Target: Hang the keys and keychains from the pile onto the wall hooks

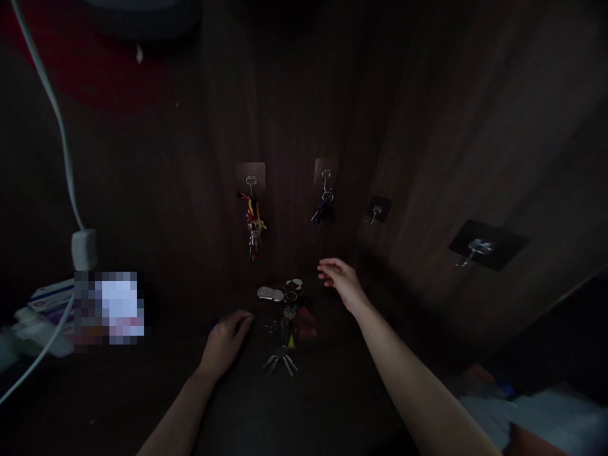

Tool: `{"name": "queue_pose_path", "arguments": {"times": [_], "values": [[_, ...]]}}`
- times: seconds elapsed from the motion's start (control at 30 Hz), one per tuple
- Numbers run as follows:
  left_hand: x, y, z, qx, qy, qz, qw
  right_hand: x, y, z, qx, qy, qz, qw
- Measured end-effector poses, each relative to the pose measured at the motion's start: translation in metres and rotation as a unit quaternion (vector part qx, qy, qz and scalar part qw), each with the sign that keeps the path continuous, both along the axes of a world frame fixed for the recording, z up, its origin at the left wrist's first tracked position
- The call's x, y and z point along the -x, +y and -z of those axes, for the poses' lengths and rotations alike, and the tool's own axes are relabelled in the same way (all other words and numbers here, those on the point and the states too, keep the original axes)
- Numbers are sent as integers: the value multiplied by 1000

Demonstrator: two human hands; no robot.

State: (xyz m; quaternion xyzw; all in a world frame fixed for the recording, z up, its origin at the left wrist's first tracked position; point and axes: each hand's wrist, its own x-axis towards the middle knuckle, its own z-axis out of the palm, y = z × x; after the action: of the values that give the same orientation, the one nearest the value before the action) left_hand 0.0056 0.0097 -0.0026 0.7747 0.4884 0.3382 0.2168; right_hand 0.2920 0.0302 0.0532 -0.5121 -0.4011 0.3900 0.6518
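My right hand (342, 282) is raised below a small bunch of dark keys (325, 208) that hangs by a ring from a wire hook (325, 175). Its fingers are stretched out and slightly apart, with nothing visible in them. On the dark surface rests my left hand (225, 339), fingers curled and thumb against them; a bit of blue shows at its far side, and the inside of the hand is hidden. Between the hands lie several loose keys (281, 361), a silver key fob (270, 294), rings and red tags (306, 323).
A colourful key bunch (254, 228) hangs from the left hook (251, 180). Two bare hooks (377, 210) on dark pads are on the right wall. A white cable (64, 136) with a plug block (84, 249) hangs at left, above boxes (52, 297).
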Motion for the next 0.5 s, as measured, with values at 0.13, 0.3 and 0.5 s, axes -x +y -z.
{"name": "queue_pose_path", "arguments": {"times": [0.13,0.3,0.5], "values": [[0,0,0,-15,-2,3,1000,5,-8,38,16,-203,-21,979],[0,0,-1,-18,-1,-3,1000,9,-16,61,-27,-379,-81,922],[0,0,0,-5,6,-2,1000,6,-24,60,-29,-486,-122,865]]}}
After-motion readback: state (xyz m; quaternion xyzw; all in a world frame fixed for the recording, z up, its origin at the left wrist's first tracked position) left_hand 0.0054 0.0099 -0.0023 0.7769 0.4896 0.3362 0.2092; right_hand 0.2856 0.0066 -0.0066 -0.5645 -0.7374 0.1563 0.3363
